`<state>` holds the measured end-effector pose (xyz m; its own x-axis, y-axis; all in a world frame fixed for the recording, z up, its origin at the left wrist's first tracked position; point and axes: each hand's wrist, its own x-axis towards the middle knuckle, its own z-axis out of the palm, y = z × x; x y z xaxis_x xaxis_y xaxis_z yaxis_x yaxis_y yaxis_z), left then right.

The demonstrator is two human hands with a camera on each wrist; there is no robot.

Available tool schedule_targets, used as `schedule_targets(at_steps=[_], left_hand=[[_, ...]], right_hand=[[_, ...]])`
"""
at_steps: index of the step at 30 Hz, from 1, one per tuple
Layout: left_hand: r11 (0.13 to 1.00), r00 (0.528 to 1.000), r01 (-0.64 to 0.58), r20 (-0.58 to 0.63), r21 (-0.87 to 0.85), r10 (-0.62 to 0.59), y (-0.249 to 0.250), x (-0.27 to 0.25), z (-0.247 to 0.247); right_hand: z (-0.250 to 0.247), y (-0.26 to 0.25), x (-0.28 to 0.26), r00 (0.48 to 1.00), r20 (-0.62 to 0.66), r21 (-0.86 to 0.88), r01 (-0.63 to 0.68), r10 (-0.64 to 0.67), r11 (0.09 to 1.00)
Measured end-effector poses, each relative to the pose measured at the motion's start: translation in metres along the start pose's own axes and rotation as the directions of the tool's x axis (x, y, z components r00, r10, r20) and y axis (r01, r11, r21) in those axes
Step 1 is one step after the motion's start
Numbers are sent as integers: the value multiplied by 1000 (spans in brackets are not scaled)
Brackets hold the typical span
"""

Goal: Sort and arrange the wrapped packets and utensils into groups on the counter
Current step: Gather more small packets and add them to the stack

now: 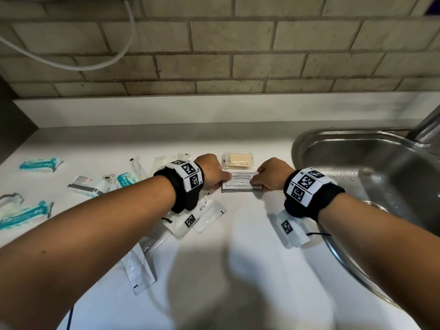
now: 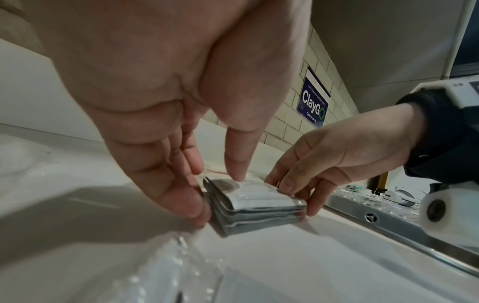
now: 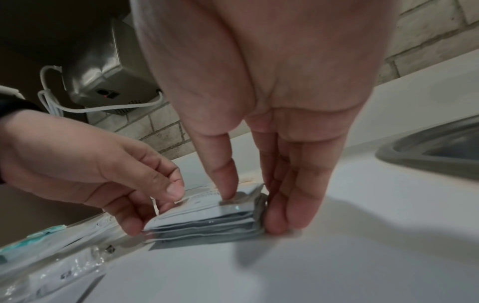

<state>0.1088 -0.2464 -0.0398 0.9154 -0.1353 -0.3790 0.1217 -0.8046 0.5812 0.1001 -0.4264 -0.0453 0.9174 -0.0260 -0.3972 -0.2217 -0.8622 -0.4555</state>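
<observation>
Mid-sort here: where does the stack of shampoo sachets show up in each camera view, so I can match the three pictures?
Head: the stack of shampoo sachets lies centre frame on the counter, between the left hand and right hand.
Left wrist: lower centre, below the fingers.
Right wrist: lower centre.
Shared landmark: the steel sink, right of the stack in all three views.

1 shampoo sachet stack (image 1: 241,183), 4 teal packets (image 1: 41,164), 1 soap pack (image 1: 238,160)

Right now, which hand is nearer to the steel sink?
The right. The right hand holds the sachet stack on the end toward the sink; the left hand holds the opposite end, farther away.
</observation>
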Motion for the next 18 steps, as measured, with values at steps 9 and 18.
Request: schedule_targets(at_steps=[9,18], left_hand=[[988,981,-151,-128,-40,144,-12,-53,-41],[976,986,-129,-84,173,145,-86,-151,-44]], right_hand=[[2,-43,-64,967,-66,-159,234,-247,959],[103,-67,-101,842,115,-556,494,-527,668]])
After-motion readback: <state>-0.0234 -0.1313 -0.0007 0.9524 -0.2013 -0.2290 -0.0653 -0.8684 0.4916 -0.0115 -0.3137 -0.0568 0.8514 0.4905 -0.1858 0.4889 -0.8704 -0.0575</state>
